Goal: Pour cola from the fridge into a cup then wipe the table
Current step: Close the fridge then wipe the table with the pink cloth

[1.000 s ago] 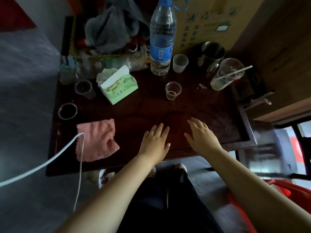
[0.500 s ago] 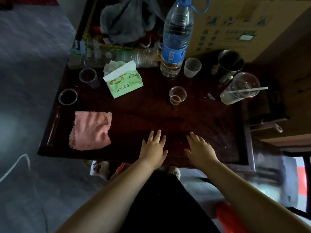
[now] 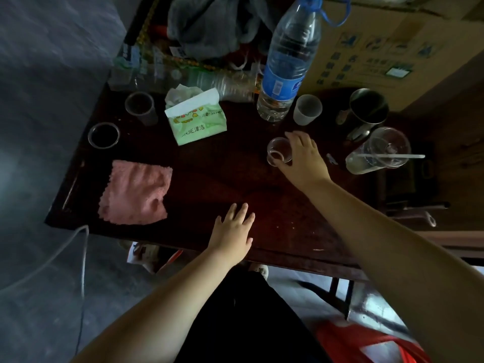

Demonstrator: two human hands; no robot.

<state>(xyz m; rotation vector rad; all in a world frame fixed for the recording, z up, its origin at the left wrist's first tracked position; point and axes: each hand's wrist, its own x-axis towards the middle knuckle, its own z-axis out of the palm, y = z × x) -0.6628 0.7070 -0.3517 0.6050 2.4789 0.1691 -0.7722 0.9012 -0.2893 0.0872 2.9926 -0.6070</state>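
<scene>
Right hand [image 3: 303, 158], centre-right of frame: thumb and fingers curled round the small clear cup [image 3: 278, 152]. The cup sits on the table [image 3: 209, 179], seemingly upright with its mouth up, just left of the palm. Left hand [image 3: 233, 231] lies flat on the near edge with straight fingers, holding nothing, and is farther from the cup. Pink cloth [image 3: 135, 192] lies at the left.

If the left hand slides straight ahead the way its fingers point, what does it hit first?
The left hand crosses bare table, then likely meets the small clear cup held by the right hand; the line is only approximate.
</scene>
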